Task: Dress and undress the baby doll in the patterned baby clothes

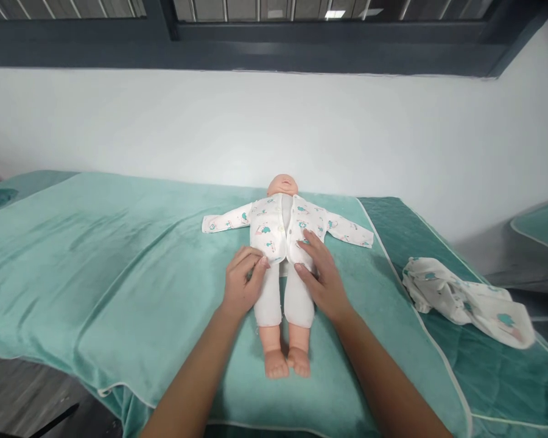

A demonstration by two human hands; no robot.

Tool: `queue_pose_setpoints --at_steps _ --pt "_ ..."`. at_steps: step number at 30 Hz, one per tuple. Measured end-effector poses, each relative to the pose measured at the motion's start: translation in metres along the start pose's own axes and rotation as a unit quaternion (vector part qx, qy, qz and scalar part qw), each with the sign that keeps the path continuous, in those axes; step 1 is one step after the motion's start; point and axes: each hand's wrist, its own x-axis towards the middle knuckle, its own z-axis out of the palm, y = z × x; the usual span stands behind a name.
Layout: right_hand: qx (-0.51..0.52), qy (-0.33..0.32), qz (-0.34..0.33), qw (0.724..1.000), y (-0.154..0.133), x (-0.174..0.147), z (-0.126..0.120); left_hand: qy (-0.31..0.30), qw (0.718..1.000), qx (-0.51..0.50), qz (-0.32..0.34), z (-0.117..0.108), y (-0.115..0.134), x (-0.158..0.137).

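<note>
A baby doll (283, 182) lies on its back on a teal towel (119, 267), head toward the wall and bare feet toward me. It wears a white printed jacket (265, 228), open down the middle, with sleeves spread sideways. My left hand (243, 281) pinches the jacket's lower left hem by the doll's hip. My right hand (319, 274) rests with fingers apart on the jacket's right lower panel and the doll's thigh. The legs are white cloth.
A crumpled white printed garment (466, 301) lies on a darker green quilted cover (393, 231) to the right. A white wall rises behind the bed, with a dark window frame above. The bed edge drops off at the lower left.
</note>
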Motion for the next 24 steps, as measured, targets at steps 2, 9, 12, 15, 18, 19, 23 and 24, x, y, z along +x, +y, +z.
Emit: queue_pose_setpoints --at_steps 2,9,12,15,18,19,23,24 --pt "0.014 0.018 0.002 1.000 0.001 0.001 0.001 0.021 0.999 -0.032 -0.031 -0.001 0.000 -0.001" --pt "-0.023 0.098 0.064 0.993 0.008 0.048 0.006 0.117 0.956 -0.134 -0.234 0.003 -0.017 0.007" --pt "-0.067 0.087 0.154 0.982 0.018 0.091 0.011 0.116 0.939 -0.155 -0.285 0.005 -0.026 0.010" --pt "-0.134 0.030 0.234 0.963 0.027 0.131 0.017 0.114 0.934 -0.159 -0.300 0.005 -0.032 0.012" --pt "-0.210 -0.041 0.260 0.942 0.032 0.159 0.021 0.116 0.932 -0.163 -0.302 0.004 -0.036 0.014" --pt "-0.225 -0.058 0.259 0.938 0.033 0.165 0.022 0.116 0.932 -0.164 -0.302 0.005 -0.037 0.015" --pt "-0.214 -0.070 0.243 0.944 0.035 0.183 0.024 0.115 0.930 -0.163 -0.308 0.006 -0.041 0.016" --pt "-0.202 -0.063 0.234 0.949 0.035 0.187 0.024 0.116 0.929 -0.166 -0.310 0.006 -0.041 0.016"
